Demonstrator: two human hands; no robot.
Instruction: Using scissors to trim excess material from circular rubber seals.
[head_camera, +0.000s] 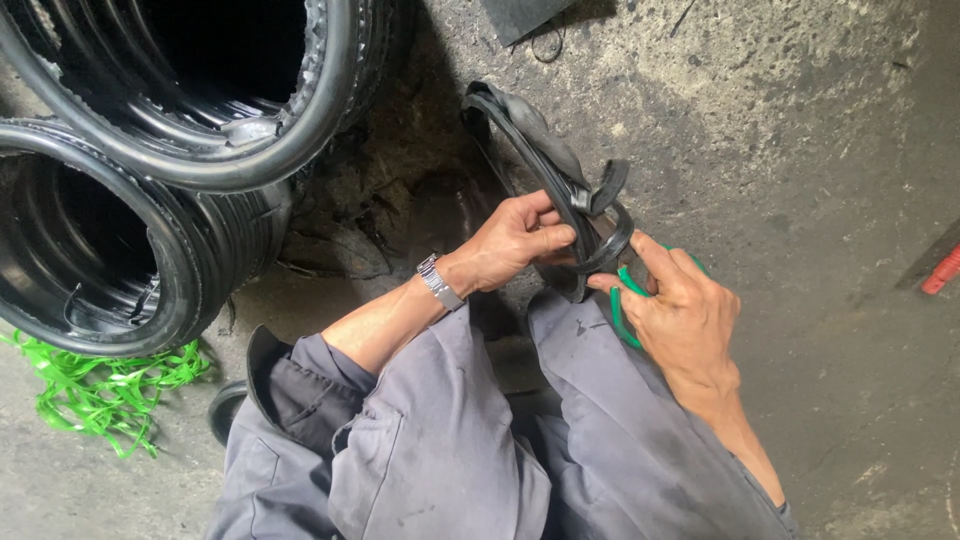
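Here, left hand (515, 240) gripping black rubber strip (545, 160), right hand (680, 300) clasping partly hidden green-handled tool (628, 300), perhaps scissors.

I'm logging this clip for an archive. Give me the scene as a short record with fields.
Setting: rough concrete floor, person seated in grey trousers
Left hand: grips a folded black rubber tube
Right hand: on the tube's near end, holding scissors with green handles
Wrist: metal watch on the left
Nearby: stacked black tyres, green plastic strapping

Soft even daylight, faint shadows, dark tyre hollows, sharp focus, slight edge distortion
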